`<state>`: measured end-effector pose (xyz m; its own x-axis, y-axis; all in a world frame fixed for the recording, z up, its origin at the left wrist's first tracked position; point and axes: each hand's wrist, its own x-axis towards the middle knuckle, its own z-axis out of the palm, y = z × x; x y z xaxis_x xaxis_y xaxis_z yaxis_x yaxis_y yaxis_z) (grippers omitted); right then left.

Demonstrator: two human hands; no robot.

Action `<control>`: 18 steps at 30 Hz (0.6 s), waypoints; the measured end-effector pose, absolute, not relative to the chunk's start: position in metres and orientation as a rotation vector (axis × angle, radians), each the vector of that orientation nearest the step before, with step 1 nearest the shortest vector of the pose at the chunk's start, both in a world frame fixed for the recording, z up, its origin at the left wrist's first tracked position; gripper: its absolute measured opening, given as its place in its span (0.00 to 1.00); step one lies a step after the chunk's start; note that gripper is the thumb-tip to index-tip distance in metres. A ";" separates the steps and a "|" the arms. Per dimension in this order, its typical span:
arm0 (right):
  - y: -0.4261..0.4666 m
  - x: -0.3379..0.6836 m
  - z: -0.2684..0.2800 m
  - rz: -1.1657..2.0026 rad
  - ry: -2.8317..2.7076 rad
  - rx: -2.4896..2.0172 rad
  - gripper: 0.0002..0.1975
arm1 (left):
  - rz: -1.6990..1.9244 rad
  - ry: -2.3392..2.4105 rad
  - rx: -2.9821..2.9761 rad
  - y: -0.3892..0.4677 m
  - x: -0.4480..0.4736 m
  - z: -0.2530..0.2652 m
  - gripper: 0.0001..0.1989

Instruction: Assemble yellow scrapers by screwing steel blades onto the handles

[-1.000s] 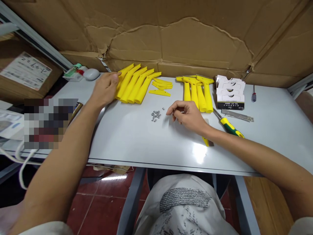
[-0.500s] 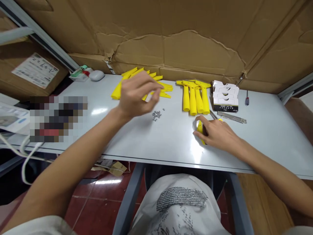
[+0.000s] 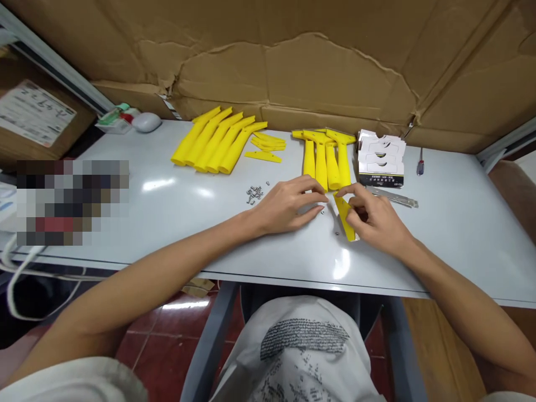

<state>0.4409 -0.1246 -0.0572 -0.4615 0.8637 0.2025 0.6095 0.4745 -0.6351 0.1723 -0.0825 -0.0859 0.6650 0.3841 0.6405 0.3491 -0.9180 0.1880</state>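
My right hand (image 3: 377,218) is closed on a yellow scraper (image 3: 344,216) near the middle of the table. Its flat head shows at my fingertips, with a pale, shiny edge alongside; the rest lies under my hand. Just left of it, my left hand (image 3: 287,205) hovers low with curved fingers and a gap between thumb and forefinger. A small screw (image 3: 322,212) lies by the left thumb tip, and another tiny part (image 3: 337,233) sits below the scraper head. To the left is a small pile of screws (image 3: 254,194).
Several yellow handles (image 3: 218,142) and flat yellow strips (image 3: 263,157) lie at the back left. Several T-shaped yellow scrapers (image 3: 320,162) lie back centre. Right of them are white-and-black cartons (image 3: 381,162), metal blades (image 3: 393,197) and a screwdriver (image 3: 420,163). A cardboard wall closes the rear.
My left hand has moved right and down, from above the screw pile to beside the scraper head. My right hand stays at the scraper, whose head now shows more fully. The view has shifted slightly.
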 end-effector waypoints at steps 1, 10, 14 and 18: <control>-0.126 0.441 -0.057 0.641 -2.204 -1.189 0.18 | 1.053 0.640 2.811 -0.085 0.172 -0.088 0.10; -0.127 0.441 -0.056 0.432 -2.059 -1.093 0.12 | 0.528 0.614 3.185 -0.127 0.190 -0.084 0.21; -0.128 0.441 -0.057 0.414 -2.030 -1.077 0.11 | 0.349 0.603 3.383 -0.148 0.199 -0.077 0.27; -0.127 0.441 -0.059 0.378 -2.026 -1.056 0.11 | 0.241 0.750 3.439 -0.157 0.186 -0.076 0.29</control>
<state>0.4412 -0.1272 -0.0589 -0.3291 0.7892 0.5185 0.5493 0.6066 -0.5747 0.1864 -0.1571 -0.0759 0.9040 0.3734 0.2084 0.4249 -0.8392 -0.3394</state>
